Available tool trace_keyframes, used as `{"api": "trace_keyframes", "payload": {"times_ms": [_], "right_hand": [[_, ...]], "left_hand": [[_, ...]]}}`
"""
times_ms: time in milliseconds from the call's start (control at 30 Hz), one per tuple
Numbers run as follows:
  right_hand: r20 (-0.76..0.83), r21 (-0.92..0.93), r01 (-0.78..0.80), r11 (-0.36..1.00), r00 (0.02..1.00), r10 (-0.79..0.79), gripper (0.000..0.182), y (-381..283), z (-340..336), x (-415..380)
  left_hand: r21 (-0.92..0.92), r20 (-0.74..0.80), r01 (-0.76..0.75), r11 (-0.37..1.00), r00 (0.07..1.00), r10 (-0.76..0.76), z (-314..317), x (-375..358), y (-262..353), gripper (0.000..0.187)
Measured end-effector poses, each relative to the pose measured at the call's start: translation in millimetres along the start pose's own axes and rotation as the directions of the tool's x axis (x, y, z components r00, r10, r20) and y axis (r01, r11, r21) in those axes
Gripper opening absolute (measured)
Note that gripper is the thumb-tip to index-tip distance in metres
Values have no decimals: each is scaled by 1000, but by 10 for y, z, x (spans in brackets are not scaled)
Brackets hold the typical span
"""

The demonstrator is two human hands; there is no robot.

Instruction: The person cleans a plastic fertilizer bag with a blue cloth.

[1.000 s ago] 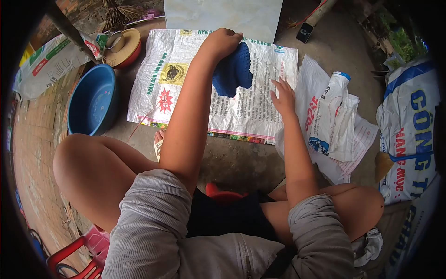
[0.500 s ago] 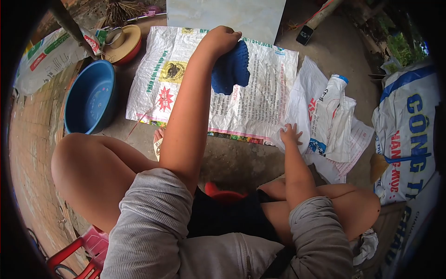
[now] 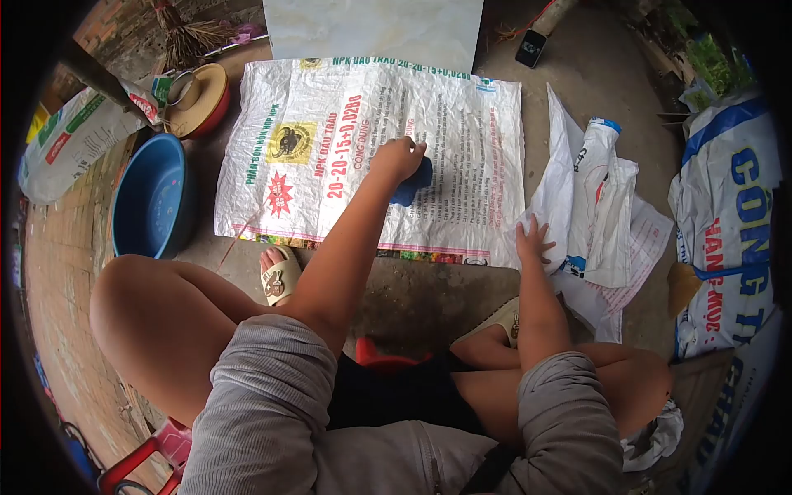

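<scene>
Flat on the ground in front of me lies a white printed fertilizer sack [image 3: 466,157], wrinkled, with a buffalo picture and red and green lettering. My left hand [image 3: 400,158] is low over its middle, fingers closed on a dark blue cloth [image 3: 417,180]. Part of the cloth is hidden beneath the hand. At the sack's right edge, my right hand [image 3: 535,241] rests with fingers spread. Its fingertips meet the lower end of a crumpled white plastic bag [image 3: 551,190].
Left of the sack stand a blue basin [image 3: 150,198] and a red bowl [image 3: 216,115] with a tan lid. A pale tile board [image 3: 371,29] lies beyond it. Folded white sacks [image 3: 615,206] and a large printed sack [image 3: 718,223] are on the right. A phone-like black device [image 3: 531,49] sits farther back.
My left hand has come down and nearer with the blue cloth, from above the sack's far edge to its middle. My right hand stays spread at the sack's edge.
</scene>
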State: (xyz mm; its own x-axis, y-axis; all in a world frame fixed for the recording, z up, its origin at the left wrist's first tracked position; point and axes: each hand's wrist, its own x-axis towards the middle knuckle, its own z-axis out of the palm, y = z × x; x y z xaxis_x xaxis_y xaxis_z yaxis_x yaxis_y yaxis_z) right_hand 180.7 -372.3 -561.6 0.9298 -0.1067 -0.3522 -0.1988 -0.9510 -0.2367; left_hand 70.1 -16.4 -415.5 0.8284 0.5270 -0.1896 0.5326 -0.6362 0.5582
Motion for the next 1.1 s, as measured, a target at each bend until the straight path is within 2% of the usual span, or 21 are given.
{"api": "trace_keyframes", "payload": {"times_ms": [100,167,233,267,367,400,433,467,567,633,667,733,867,933,1033,1100], "right_hand": [[10,-41,-17,999,1000,17,61,209,-134,271],[-44,-118,-155,981,988,150,63,393,-335,439],[-163,-127,-485,865,871,464,61,559,-435,673],[-160,-128,-489,863,869,469,61,530,-415,718],[-485,98,-409,907,776,403,59,296,-331,888],[-547,74,-187,980,813,197,56,-3,-273,737],[-600,33,46,998,800,-17,54,-425,-222,440],[-575,-54,245,968,785,-231,53,-753,-184,189],[-364,-98,536,838,765,-532,57,-1487,255,-265],[-208,-89,503,860,835,-510,58,-1710,671,-475],[-251,-227,449,864,831,-497,60,-1687,1081,-406],[-318,-262,442,858,800,-509,62,-1662,1184,-391],[-302,-238,447,862,810,-503,61,-1680,1049,-475],[-292,-231,448,864,815,-500,59,-1706,936,-540],[-284,-195,462,865,818,-501,57,-1732,874,-620],[-289,-173,473,864,814,-503,56,-1748,894,-626]], "left_hand": [[235,358,-113,965,933,22,902,-45,-580,74],[421,406,-166,892,914,-22,902,-534,-453,89],[491,227,-261,831,959,168,1186,-673,-676,96],[439,139,-268,857,963,230,1240,-706,-737,94],[388,80,-292,874,956,283,1234,-689,-766,89],[385,83,-292,875,956,282,1210,-662,-782,89],[361,70,-299,883,953,294,1194,-638,-788,85],[336,57,-305,891,951,305,1185,-617,-787,82],[300,8,-257,919,964,267,1228,-547,-697,77],[244,44,-293,925,956,291,1164,-476,-627,72],[232,84,-361,903,933,351,1138,-408,-609,71],[197,122,-460,866,888,444,1104,-333,-590,70],[158,156,-488,858,871,467,1068,-222,-688,70],[129,133,-545,828,837,530,1048,-168,-814,69],[188,118,-601,777,799,589,930,-57,-1033,68],[197,16,-513,835,853,521,694,21,-1230,74]]}}
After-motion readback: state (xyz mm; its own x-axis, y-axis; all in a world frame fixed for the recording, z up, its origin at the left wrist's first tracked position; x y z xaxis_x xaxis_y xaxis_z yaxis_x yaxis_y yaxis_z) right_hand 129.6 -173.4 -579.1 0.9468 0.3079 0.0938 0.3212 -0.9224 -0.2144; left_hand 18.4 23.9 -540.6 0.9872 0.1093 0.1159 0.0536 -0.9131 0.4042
